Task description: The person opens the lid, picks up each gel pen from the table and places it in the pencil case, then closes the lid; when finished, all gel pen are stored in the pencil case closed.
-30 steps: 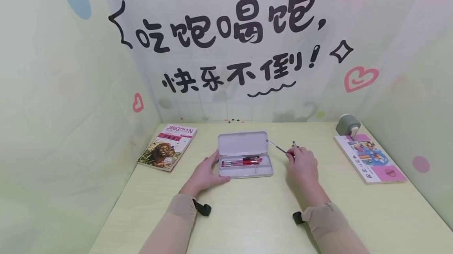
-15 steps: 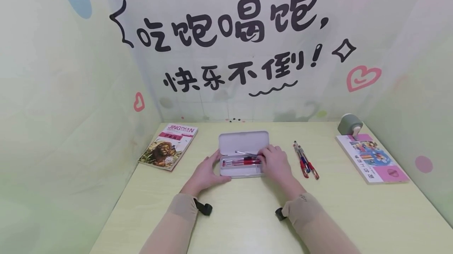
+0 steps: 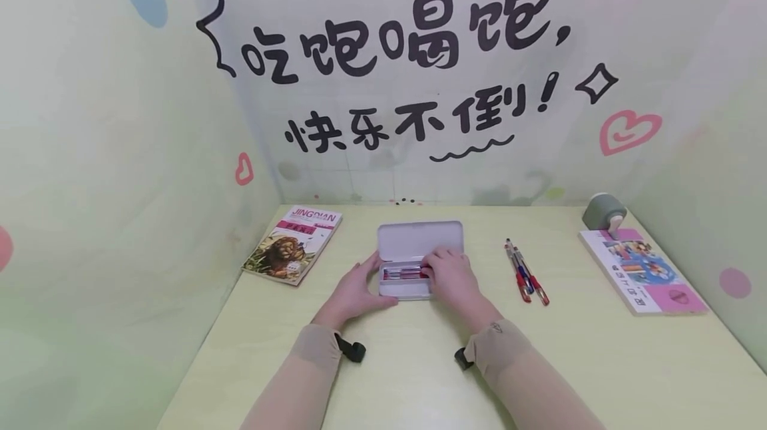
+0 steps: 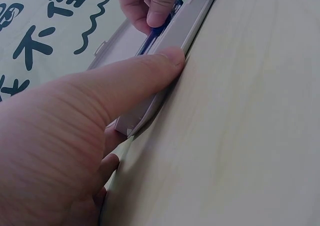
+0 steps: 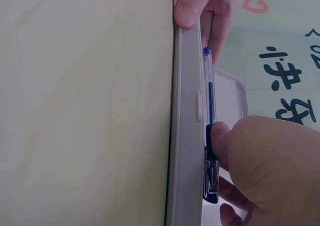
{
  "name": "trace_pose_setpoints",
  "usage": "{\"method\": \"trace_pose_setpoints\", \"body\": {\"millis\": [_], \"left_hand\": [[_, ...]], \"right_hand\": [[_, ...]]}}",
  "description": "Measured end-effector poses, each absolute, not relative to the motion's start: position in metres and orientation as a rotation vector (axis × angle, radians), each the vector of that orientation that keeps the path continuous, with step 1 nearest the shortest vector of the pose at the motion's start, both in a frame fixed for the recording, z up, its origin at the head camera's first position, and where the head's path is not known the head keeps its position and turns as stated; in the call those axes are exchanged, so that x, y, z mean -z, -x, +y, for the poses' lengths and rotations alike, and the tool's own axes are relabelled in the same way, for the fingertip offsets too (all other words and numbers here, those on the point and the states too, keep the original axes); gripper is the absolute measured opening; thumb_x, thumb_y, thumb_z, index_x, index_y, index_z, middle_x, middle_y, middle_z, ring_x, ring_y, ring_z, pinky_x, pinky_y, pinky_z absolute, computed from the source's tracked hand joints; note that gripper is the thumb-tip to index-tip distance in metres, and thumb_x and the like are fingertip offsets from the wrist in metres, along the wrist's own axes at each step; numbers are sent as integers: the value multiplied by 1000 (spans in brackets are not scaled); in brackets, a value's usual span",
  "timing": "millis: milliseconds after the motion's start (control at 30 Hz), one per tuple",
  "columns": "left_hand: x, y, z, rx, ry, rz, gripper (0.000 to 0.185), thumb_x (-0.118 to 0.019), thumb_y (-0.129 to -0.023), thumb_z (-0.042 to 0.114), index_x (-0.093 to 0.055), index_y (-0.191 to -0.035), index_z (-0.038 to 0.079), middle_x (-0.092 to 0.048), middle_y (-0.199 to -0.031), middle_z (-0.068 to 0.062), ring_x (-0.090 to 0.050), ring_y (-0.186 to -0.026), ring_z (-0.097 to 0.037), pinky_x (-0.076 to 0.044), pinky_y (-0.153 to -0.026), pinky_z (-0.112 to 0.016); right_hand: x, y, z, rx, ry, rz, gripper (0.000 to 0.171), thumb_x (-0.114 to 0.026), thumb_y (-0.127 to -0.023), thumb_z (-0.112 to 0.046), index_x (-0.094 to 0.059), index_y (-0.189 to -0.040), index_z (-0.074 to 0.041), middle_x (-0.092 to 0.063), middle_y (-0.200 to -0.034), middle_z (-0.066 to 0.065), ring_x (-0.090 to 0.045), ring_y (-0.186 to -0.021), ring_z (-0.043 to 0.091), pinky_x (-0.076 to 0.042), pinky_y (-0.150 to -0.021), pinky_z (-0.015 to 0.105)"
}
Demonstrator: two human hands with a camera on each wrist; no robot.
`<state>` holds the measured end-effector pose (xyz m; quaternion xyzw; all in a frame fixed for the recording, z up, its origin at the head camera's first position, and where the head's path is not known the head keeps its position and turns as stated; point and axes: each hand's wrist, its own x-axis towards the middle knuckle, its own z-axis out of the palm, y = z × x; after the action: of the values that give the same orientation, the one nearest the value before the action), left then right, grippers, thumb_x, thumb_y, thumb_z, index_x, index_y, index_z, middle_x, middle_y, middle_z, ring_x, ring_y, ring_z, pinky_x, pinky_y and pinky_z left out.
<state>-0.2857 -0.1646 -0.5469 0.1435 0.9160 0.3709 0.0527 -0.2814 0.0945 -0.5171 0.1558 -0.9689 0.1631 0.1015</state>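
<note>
An open pale pencil case (image 3: 407,290) stands on the table, its lid (image 3: 419,233) raised at the back. My left hand (image 3: 355,291) holds the left end, with the thumb on the front wall and the other fingers round the side. Over the right part of the case, my right hand (image 3: 457,282) pinches a blue gel pen (image 5: 210,98) by its dark grip. In the right wrist view the pen lies lengthwise along the case, just above the front wall. Red pens (image 3: 398,275) lie in the back compartment, partly hidden by the right hand.
Several red and blue pens (image 3: 524,275) lie in a loose bunch right of the case. A lion-covered book (image 3: 290,247) is at the far left. At the right, a pink and white book (image 3: 644,273) has a grey-green object (image 3: 604,212) at its top edge.
My right hand has carried the pen leftward from beside the loose bunch to the case and lowered it there. The left hand has kept its hold on the case. The view has shifted slightly.
</note>
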Motion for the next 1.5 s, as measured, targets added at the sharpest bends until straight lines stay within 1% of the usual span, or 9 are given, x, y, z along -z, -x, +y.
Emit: {"method": "trace_pose_setpoints", "body": {"millis": [167,367,567,700,833,1000,1133,1300,1500], "left_hand": [[545,287,-163,-1122,-436,2790,129,-98,-75,56,-23,-177,33,-50,-173,6,-33,-169,-35,-19,-143,-57],[545,286,-163,-1107,-420,2796,129,-98,-75,58,-23,-177,33,-48,-174,5,-32,-169,-37,-21,-142,-58],[546,285,-164,-1108,-417,2796,128,-98,-74,57,-24,-177,33,-47,-175,4,-32,-168,-40,-22,-141,-60],[547,286,-164,-1111,-427,2795,129,-98,-75,58,-24,-177,32,-48,-174,4,-33,-168,-39,-21,-142,-59],[546,285,-164,-1119,-426,2794,129,-98,-74,57,-25,-177,32,-48,-175,4,-33,-168,-38,-21,-142,-58],[545,285,-163,-1122,-425,2793,129,-99,-73,56,-25,-176,35,-45,-176,3,-34,-168,-36,-19,-143,-56],[544,285,-162,-1119,-436,2793,130,-99,-73,54,-24,-177,33,-44,-177,3,-35,-168,-34,-17,-144,-53],[543,285,-162,-1117,-442,2797,130,-99,-74,54,-24,-177,32,-45,-176,2,-36,-168,-33,-17,-144,-52],[544,286,-162,-1099,-451,2808,131,-99,-73,55,-23,-177,33,-44,-177,1,-37,-167,-34,-17,-144,-52]], "right_hand": [[519,286,92,-446,-453,-2882,11,-75,-106,-24,-79,-113,-17,-74,-117,3,-64,-119,30,-54,-109,53],[518,288,87,-415,-440,-2914,11,-75,-106,-23,-80,-114,-18,-74,-119,3,-63,-121,31,-53,-111,53],[520,287,87,-440,-429,-2901,12,-75,-105,-23,-80,-115,-18,-73,-115,3,-62,-116,29,-53,-106,52],[518,286,88,-482,-415,-2892,14,-74,-106,-24,-79,-117,-18,-73,-119,4,-61,-119,30,-54,-108,53],[513,285,93,-538,-379,-2883,21,-72,-107,-27,-78,-124,-16,-73,-127,8,-61,-126,33,-54,-111,57],[513,285,113,-659,-327,-2802,28,-70,-108,-28,-75,-130,-12,-72,-134,14,-62,-127,39,-55,-112,60],[516,284,139,-748,-262,-2754,35,-68,-108,-28,-71,-137,-9,-72,-134,18,-63,-125,43,-54,-112,62],[520,277,170,-803,-144,-2738,40,-64,-111,-31,-67,-144,-8,-68,-138,21,-59,-133,48,-48,-117,69],[522,265,203,-794,-61,-2712,40,-63,-111,-26,-65,-143,-2,-68,-135,27,-58,-129,54,-51,-112,70]]}}
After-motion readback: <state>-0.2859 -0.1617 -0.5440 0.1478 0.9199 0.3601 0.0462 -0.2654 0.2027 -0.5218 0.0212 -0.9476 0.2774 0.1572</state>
